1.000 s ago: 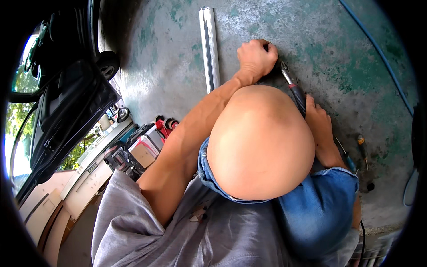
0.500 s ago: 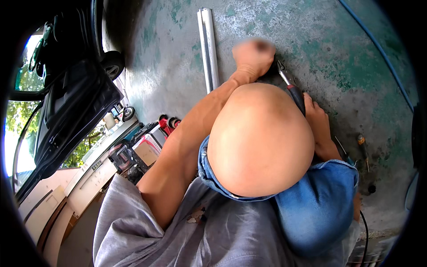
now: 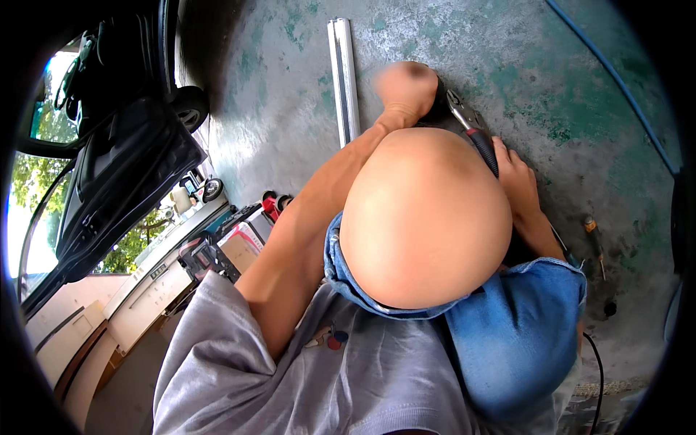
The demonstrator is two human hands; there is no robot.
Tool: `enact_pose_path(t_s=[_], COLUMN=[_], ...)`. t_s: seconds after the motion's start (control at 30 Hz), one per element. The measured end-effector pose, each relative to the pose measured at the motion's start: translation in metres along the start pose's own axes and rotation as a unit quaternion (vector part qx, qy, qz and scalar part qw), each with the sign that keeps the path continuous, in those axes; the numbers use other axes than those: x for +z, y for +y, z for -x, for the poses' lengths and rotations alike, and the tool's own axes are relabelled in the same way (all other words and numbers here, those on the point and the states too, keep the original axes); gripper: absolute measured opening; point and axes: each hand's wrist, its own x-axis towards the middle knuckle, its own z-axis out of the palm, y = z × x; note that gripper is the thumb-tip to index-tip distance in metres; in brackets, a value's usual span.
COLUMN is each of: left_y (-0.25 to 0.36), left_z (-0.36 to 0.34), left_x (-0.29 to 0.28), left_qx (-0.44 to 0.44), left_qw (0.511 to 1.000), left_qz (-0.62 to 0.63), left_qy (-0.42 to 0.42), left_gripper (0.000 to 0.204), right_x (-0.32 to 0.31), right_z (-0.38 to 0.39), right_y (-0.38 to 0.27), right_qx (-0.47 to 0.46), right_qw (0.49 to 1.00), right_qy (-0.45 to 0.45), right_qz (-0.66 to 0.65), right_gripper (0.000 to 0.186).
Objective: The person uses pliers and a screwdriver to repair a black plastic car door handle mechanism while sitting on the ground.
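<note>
Beyond my bare knee (image 3: 428, 217), my left hand (image 3: 408, 88) is closed in a fist low over the floor. Part of it is blurred, and a dark thing shows at its right side, too hidden to name. To the right of the knee, my right hand (image 3: 516, 177) is wrapped round the black and red grip of a pair of locking pliers (image 3: 481, 148). Their silver jaws point up and left, close beside the left fist. The knee hides part of the pliers and of the right hand's fingers.
A long silver metal rail (image 3: 344, 83) lies on the worn green-grey floor left of my fist. A screwdriver (image 3: 594, 239) with an orange handle lies at right. A blue hose (image 3: 616, 76) curves along the far right. An open car door (image 3: 123, 174) stands at left, near stacked boxes (image 3: 243, 243).
The pliers have turned slightly, showing more of their metal body. My left fist has shifted a little left in the picture, while the whole view has moved slightly. Both hands keep their grip.
</note>
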Motion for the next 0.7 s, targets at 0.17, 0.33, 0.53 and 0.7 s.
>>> enact_pose_path(t_s=[0.17,0.33,0.53,0.7], left_y=[-0.011,-0.018,-0.069,-0.068], left_z=[0.001,-0.009,-0.041,-0.059], left_x=[-0.007,0.015,0.013,0.012], left_qx=[0.043,0.07,0.065,-0.023], left_qw=[0.999,0.996,0.918,0.774], left_qz=[-0.009,0.044,0.353,0.547], left_qy=[0.019,0.018,-0.17,-0.317], left_gripper=[0.038,0.039,0.039,0.036], right_x=[-0.003,-0.003,0.021,0.001], right_z=[-0.003,0.001,0.003,-0.007], right_y=[-0.023,-0.025,-0.025,-0.055], right_qx=[0.048,0.095,0.076,0.106], right_qw=[0.997,0.995,0.995,0.992], right_qy=[-0.052,-0.034,0.027,0.066], right_qz=[0.031,0.012,-0.052,-0.002], right_gripper=[0.073,0.074,0.07,0.07])
